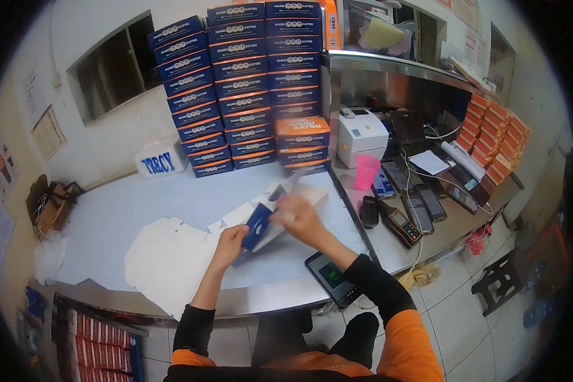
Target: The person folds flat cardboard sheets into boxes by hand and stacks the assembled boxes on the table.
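Note:
A partly folded blue and white carton [256, 227] is held tilted above the front middle of the table. My left hand [230, 245] is closed on its lower left edge, with the thumb on the blue panel. My right hand [297, 219], a little blurred, has its fingers curled in at the carton's upper right side. The carton's flaps and white inner faces are smeared by motion. Left of my left hand lies a flat white carton blank [167, 258], overhanging the table's front edge.
Tall stacks of blue and orange boxes [243, 86] stand at the back. To the right are a white label printer [363, 137], a pink cup [367, 172], several phones [418, 211] and a yellow-black handheld device [401, 226]. A tablet [332, 278] lies by the front edge.

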`<state>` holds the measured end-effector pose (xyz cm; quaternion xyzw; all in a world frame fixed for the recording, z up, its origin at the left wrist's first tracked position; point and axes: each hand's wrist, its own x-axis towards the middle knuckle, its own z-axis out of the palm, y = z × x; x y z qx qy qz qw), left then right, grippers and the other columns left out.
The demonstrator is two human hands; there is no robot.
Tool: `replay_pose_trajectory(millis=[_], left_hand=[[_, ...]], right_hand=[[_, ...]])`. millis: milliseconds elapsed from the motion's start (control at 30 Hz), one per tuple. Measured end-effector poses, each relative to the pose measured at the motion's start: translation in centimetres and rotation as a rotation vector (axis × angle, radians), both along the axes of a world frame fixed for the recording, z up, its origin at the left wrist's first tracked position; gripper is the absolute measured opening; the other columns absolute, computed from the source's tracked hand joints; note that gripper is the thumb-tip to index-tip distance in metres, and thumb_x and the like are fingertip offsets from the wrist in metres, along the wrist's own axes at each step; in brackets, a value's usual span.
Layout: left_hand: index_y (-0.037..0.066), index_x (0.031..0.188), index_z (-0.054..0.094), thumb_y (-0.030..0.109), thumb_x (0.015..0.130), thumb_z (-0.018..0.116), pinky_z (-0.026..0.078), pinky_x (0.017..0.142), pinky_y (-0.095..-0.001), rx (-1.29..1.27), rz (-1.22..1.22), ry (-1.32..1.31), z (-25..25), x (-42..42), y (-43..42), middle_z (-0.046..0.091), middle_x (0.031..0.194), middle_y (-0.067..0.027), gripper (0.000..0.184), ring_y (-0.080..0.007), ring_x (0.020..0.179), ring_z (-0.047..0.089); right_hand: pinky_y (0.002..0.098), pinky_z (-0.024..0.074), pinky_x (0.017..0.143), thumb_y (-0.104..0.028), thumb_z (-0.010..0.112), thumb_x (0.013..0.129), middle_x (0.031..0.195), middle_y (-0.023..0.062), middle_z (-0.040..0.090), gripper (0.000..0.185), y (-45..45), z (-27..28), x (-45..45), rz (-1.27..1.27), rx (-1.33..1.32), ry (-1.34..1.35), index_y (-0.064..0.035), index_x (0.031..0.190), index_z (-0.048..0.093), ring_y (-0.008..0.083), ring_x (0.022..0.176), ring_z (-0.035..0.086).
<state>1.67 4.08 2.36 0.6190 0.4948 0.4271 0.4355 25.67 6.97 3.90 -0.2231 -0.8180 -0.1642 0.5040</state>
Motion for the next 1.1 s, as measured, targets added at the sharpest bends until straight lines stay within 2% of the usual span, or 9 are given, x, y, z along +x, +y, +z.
replay_pose_trajectory(millis=[33,133,167,333,433,567,700,867,1100], left_hand=[[-0.005,0.088,0.062,0.025,0.096,0.049,0.038,0.054,-0.0249,-0.002,-0.002,0.001,0.3,-0.1,0.1,0.056,0.070,0.0007,0.033,-0.0058,0.061,0.046],[-0.002,0.084,0.060,0.023,0.097,0.047,0.038,0.056,-0.0228,0.205,0.130,-0.074,1.3,-1.2,1.9,0.053,0.069,0.0036,0.032,-0.0042,0.062,0.044],[-0.002,0.084,0.060,0.023,0.097,0.047,0.038,0.056,-0.0228,0.201,0.128,-0.077,2.8,-0.9,1.5,0.053,0.069,0.0036,0.032,-0.0042,0.062,0.044],[-0.002,0.084,0.059,0.022,0.098,0.045,0.040,0.062,-0.0213,0.115,-0.091,0.045,7.2,-1.3,-1.6,0.052,0.071,0.0049,0.030,-0.0031,0.067,0.044],[-0.003,0.088,0.059,0.021,0.099,0.044,0.037,0.065,-0.0209,0.076,-0.199,0.107,6.2,-1.5,-2.8,0.053,0.075,0.0054,0.030,-0.0033,0.070,0.043],[-0.003,0.094,0.060,0.023,0.097,0.048,0.041,0.068,-0.0216,-0.050,-0.252,0.125,5.5,-2.1,-4.1,0.057,0.079,0.0037,0.029,-0.0046,0.072,0.048],[0.003,0.097,0.064,0.030,0.094,0.054,0.039,0.049,-0.0154,-0.369,-0.266,-0.227,4.0,-1.9,-4.5,0.060,0.074,0.0039,0.029,-0.0007,0.059,0.052],[0.001,0.099,0.062,0.029,0.096,0.050,0.045,0.060,-0.0173,-0.366,-0.386,-0.166,4.5,-1.1,-5.4,0.063,0.082,0.0014,0.031,-0.0027,0.068,0.056],[-0.001,0.100,0.063,0.025,0.096,0.051,0.047,0.067,-0.0196,-0.335,-0.414,-0.146,6.9,-0.2,-6.1,0.064,0.084,0.0001,0.029,-0.0048,0.075,0.057]], right_hand=[[0.0357,0.0448,0.084,-0.012,0.060,0.079,0.098,0.0088,0.055,0.014,-0.7,-0.7,-0.3,-0.011,0.149,-0.214,-0.0116,0.093,0.065,0.0236,0.100,0.055],[0.0382,0.0461,0.078,-0.015,0.057,0.082,0.095,0.0063,0.060,0.016,-1.5,-3.7,-1.4,0.012,-0.455,-0.975,-0.0114,0.097,0.061,0.0232,0.094,0.059],[0.0382,0.0461,0.078,-0.015,0.057,0.082,0.095,0.0063,0.060,0.016,-1.8,-3.8,-1.1,0.011,-0.459,-0.977,-0.0114,0.097,0.061,0.0232,0.094,0.059],[0.0337,0.0495,0.077,-0.010,0.057,0.087,0.118,0.0130,0.057,0.040,-3.3,1.5,-1.4,0.141,-0.577,0.253,-0.0075,0.126,0.048,0.0274,0.086,0.062],[0.0297,0.0491,0.069,-0.011,0.062,0.086,0.111,0.0121,0.059,0.038,-3.0,4.9,-1.9,0.108,-0.599,0.554,-0.0049,0.122,0.050,0.0248,0.079,0.061],[0.0273,0.0480,0.065,-0.012,0.067,0.083,0.102,0.0115,0.060,0.035,-1.6,4.5,-0.1,0.078,-0.773,0.276,-0.0030,0.114,0.055,0.0222,0.075,0.060],[0.0293,0.0468,0.063,-0.019,0.072,0.077,0.084,0.0064,0.056,0.027,-4.6,7.0,0.1,0.393,-0.850,-0.011,-0.0063,0.099,0.061,0.0202,0.073,0.060],[0.0346,0.0474,0.065,-0.021,0.074,0.073,0.089,0.0094,0.061,0.029,-5.9,8.1,-0.7,0.191,-0.632,-0.110,-0.0083,0.097,0.065,0.0312,0.077,0.060],[0.0364,0.0489,0.072,-0.021,0.069,0.076,0.092,0.0071,0.065,0.022,-6.2,9.1,-0.6,0.346,-0.684,-0.241,-0.0100,0.096,0.069,0.0279,0.084,0.062]])
